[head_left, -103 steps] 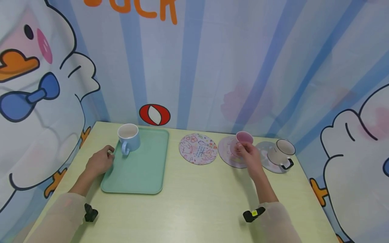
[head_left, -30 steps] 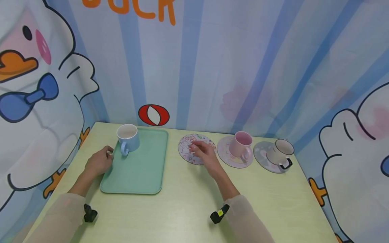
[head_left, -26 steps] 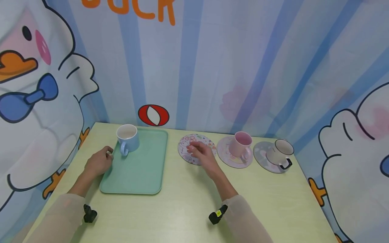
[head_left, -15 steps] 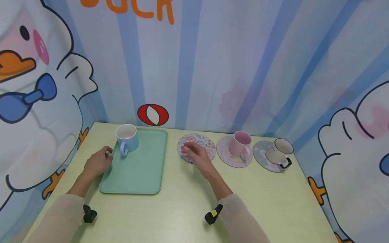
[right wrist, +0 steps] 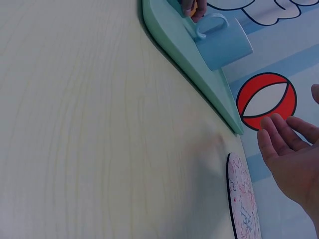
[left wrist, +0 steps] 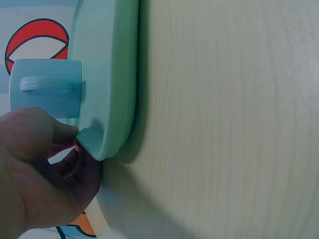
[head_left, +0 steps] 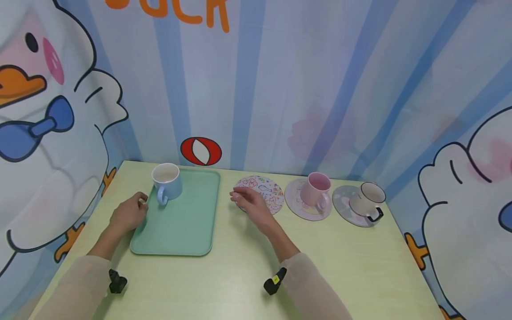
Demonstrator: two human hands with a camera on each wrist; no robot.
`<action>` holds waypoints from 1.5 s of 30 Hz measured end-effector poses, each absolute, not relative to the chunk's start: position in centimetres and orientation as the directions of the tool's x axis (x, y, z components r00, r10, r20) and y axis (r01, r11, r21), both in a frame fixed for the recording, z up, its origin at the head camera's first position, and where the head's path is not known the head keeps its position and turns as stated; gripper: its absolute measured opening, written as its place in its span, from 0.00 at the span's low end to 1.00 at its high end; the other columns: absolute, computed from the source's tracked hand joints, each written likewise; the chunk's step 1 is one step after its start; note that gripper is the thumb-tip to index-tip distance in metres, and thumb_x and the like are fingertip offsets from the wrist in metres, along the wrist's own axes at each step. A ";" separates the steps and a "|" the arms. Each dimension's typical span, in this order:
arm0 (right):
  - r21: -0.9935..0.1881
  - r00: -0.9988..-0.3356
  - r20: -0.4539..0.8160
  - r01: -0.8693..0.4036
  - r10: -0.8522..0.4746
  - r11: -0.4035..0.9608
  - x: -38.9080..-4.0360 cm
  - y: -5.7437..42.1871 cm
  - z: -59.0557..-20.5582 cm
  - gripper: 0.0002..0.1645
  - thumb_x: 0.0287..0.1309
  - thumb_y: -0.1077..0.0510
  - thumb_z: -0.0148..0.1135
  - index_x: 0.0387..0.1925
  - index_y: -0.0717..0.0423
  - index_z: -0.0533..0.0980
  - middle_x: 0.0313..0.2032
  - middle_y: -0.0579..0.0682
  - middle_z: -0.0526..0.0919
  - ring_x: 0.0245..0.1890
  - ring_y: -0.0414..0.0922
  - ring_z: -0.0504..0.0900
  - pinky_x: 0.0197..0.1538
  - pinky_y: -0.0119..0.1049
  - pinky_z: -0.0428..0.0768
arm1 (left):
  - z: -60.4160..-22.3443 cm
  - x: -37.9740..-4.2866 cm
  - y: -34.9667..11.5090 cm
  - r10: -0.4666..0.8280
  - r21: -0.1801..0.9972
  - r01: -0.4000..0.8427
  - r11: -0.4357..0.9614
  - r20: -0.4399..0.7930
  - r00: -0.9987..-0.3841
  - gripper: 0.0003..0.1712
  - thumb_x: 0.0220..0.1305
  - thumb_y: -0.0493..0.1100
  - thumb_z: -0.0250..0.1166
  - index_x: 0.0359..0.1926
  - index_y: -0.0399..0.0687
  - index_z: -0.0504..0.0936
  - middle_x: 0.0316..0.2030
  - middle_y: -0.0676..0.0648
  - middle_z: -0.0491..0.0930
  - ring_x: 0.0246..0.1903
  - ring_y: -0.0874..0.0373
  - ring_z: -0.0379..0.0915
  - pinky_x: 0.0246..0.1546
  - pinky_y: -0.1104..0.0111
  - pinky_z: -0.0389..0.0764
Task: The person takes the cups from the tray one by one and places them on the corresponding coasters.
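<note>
My left hand (head_left: 129,213) pinches the left rim of a green tray (head_left: 180,231), thumb over the edge and fingers at its outer side, as the left wrist view shows. On the tray's far left part stands a light blue mug (head_left: 171,183), its handle toward me. My right hand (head_left: 254,208) hovers over the left part of a round floral coaster (head_left: 272,195), fingers loosely bent and holding nothing. In the right wrist view that right hand (right wrist: 294,154) appears above the table, between the coaster (right wrist: 242,199) and the tray.
A pink mug (head_left: 313,192) stands on a pink coaster (head_left: 294,200) right of the floral one. Farther right, a white mug (head_left: 363,200) with a black handle sits on a grey coaster (head_left: 343,202). A printed curtain (head_left: 264,89) rises behind the table (head_left: 224,284).
My right hand has let go of the pink mug, now standing on its coaster, and has moved left over the floral coaster toward the tray. My left hand stays at the tray rim.
</note>
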State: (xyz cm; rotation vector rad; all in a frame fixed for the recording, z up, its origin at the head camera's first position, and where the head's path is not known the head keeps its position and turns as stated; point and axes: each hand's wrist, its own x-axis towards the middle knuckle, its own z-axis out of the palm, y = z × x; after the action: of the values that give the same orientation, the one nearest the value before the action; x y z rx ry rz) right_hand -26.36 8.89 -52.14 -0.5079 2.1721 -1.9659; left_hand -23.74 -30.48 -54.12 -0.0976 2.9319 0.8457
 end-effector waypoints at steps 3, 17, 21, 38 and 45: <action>-0.987 -0.928 0.097 -0.136 -0.360 0.085 -26.3 8.5 -52.0 0.24 0.80 0.56 0.58 0.67 0.67 0.74 0.62 0.68 0.81 0.62 0.59 0.82 0.64 0.44 0.79 | -54.2 -23.7 -30.5 -0.038 0.525 -0.087 0.847 -0.103 -0.994 0.19 0.79 0.40 0.50 0.62 0.31 0.70 0.46 0.31 0.81 0.36 0.42 0.78 0.37 0.49 0.77; -0.981 -0.904 0.109 -0.166 -0.413 0.105 -26.8 7.1 -51.9 0.26 0.80 0.54 0.58 0.69 0.67 0.73 0.63 0.68 0.80 0.61 0.56 0.83 0.64 0.43 0.79 | -54.5 -23.9 -30.8 -0.044 0.530 -0.090 0.843 -0.099 -0.994 0.20 0.79 0.40 0.50 0.62 0.31 0.71 0.44 0.31 0.81 0.34 0.44 0.78 0.35 0.51 0.76; -0.978 -0.901 0.099 -0.167 -0.423 0.127 -26.8 6.6 -51.5 0.28 0.80 0.53 0.57 0.69 0.68 0.72 0.63 0.67 0.80 0.61 0.55 0.83 0.64 0.43 0.79 | -54.3 -23.9 -30.8 -0.044 0.534 -0.086 0.841 -0.092 -0.995 0.19 0.79 0.40 0.50 0.62 0.31 0.71 0.45 0.31 0.81 0.35 0.43 0.78 0.36 0.51 0.76; -0.952 -0.870 0.078 -0.209 -0.487 0.222 -26.4 4.2 -51.1 0.30 0.80 0.49 0.57 0.74 0.58 0.70 0.65 0.57 0.81 0.65 0.49 0.79 0.66 0.43 0.76 | -54.4 -24.0 -30.7 -0.034 0.535 -0.078 0.841 -0.091 -0.995 0.20 0.79 0.41 0.51 0.62 0.31 0.71 0.45 0.31 0.81 0.36 0.43 0.79 0.36 0.50 0.76; -0.946 -0.861 0.059 -0.209 -0.506 0.246 -26.2 2.8 -51.0 0.32 0.79 0.46 0.58 0.76 0.55 0.69 0.66 0.53 0.81 0.66 0.48 0.78 0.66 0.44 0.77 | -54.5 -24.1 -30.8 -0.039 0.531 -0.083 0.843 -0.094 -0.995 0.20 0.79 0.41 0.50 0.62 0.32 0.71 0.46 0.31 0.81 0.37 0.42 0.79 0.37 0.49 0.76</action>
State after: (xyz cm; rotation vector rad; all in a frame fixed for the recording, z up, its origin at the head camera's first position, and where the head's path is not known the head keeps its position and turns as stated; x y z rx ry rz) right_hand -26.15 2.85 -51.03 -0.6674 2.2619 -1.6538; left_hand -24.06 -30.85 -54.54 -0.0975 2.9397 0.8521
